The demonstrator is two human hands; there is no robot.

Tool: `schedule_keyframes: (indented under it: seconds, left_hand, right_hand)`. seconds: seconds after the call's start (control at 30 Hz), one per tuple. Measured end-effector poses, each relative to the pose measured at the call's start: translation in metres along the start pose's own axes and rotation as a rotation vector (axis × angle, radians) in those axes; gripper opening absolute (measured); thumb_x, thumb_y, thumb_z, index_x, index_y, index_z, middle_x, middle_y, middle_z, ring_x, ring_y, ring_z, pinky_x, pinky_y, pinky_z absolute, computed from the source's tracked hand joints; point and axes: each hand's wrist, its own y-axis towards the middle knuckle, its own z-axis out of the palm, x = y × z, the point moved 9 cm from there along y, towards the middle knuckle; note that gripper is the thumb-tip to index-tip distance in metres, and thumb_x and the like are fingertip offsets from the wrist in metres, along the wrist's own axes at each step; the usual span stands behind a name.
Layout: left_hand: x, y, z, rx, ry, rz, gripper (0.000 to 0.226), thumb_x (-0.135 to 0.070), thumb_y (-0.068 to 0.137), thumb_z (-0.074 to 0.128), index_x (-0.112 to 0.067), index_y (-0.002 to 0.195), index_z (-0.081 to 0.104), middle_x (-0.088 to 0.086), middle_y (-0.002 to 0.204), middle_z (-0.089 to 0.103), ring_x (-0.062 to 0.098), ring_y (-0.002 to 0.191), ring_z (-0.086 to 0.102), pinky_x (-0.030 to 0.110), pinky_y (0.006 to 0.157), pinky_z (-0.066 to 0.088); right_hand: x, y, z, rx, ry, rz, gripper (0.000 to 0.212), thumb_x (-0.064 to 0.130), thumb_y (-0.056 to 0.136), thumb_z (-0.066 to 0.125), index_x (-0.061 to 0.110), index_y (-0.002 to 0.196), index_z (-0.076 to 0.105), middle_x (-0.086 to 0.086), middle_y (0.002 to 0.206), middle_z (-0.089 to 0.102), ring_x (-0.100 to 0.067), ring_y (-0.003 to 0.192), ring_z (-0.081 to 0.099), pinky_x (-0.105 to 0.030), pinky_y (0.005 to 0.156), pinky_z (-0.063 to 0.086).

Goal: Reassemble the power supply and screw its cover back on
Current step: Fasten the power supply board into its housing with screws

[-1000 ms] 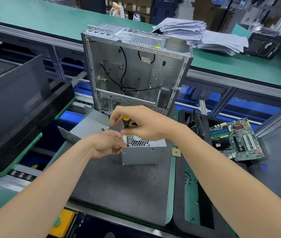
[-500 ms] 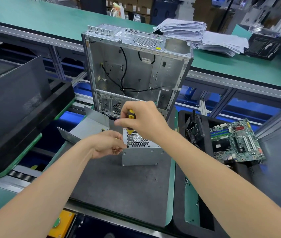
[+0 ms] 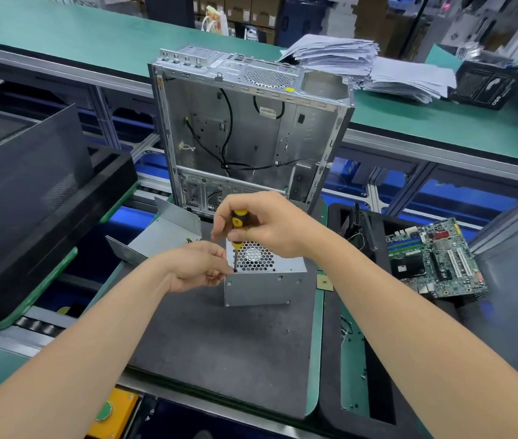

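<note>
Head view:
- The power supply [image 3: 264, 280], a small grey metal box with a round honeycomb grille on top, is set on the dark grey mat [image 3: 219, 343], mid-scene, just near of the open computer case [image 3: 251, 131].
- The screwdriver [image 3: 238, 221] (yellow and black handle) is gripped in the right hand [image 3: 270, 226], fingers wrapped round the handle. The shaft is held close to upright, with its tip on the box's top at the near-left corner.
- The left hand [image 3: 197, 267] is placed against the box's left upper edge, fingers curled right beside the tip. Whether the box, the shaft or a screw is being pinched cannot be told.
- The two hands are close together, right above left.
- A loose bent metal sheet [image 3: 162, 236] is seen lying left and slightly far of the box, partly on the mat.
- The computer case is stood upright, its side open and black cables visible inside.
- A green circuit board [image 3: 435, 258] is seen lying to the right in a black tray.
- Stacks of paper [image 3: 362, 61] are seen on the far green bench.
</note>
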Motion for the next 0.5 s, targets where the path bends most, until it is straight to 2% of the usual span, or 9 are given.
schedule_keyframes:
  seconds: [0.07,0.17,0.33,0.4,0.5]
  left_hand:
    - [0.0,0.0,0.0,0.002,-0.005,0.002,0.036,0.011,0.091,0.064,-0.012,0.07,0.046,0.002,0.051,0.045,0.019,0.063,0.046,0.028,0.066,0.042]
    - [-0.001,-0.001,0.0,0.005,0.006,0.006,0.036,0.01,0.092,0.063,-0.011,0.069,0.046,0.003,0.053,0.045,0.018,0.062,0.047,0.027,0.065,0.043]
    - [-0.001,-0.001,0.0,-0.002,0.007,0.009,0.038,0.011,0.092,0.062,-0.011,0.065,0.046,0.004,0.054,0.045,0.018,0.06,0.046,0.028,0.064,0.043]
    - [-0.001,-0.002,0.0,-0.001,0.003,0.01,0.038,0.011,0.092,0.063,-0.011,0.066,0.046,0.004,0.055,0.044,0.018,0.06,0.046,0.028,0.064,0.043]
    - [-0.001,-0.003,0.0,0.002,0.009,0.022,0.036,0.011,0.091,0.064,-0.011,0.068,0.047,0.007,0.059,0.043,0.019,0.06,0.046,0.029,0.065,0.043]
  right_hand:
    - [-0.001,0.0,0.001,-0.063,-0.079,0.006,0.019,0.002,0.092,0.073,0.019,0.1,0.068,0.007,0.092,0.075,-0.018,0.087,0.069,-0.036,0.084,0.057]
    - [-0.003,0.001,-0.003,-0.198,-0.112,0.058,0.018,0.012,0.088,0.08,0.02,0.098,0.068,0.012,0.082,0.072,-0.003,0.077,0.064,-0.021,0.073,0.051]
    - [-0.004,-0.001,-0.003,-0.384,-0.154,0.141,0.017,0.024,0.086,0.083,0.022,0.096,0.07,0.012,0.075,0.064,0.001,0.067,0.057,-0.03,0.068,0.05]
    - [0.0,0.0,-0.001,-0.335,-0.15,0.093,0.016,0.021,0.089,0.08,0.02,0.101,0.07,0.011,0.079,0.065,-0.003,0.07,0.057,-0.026,0.069,0.048]
    - [0.005,-0.001,0.011,-0.069,-0.025,0.0,0.027,0.0,0.095,0.067,0.015,0.118,0.065,0.002,0.108,0.069,-0.01,0.098,0.064,-0.029,0.087,0.054]
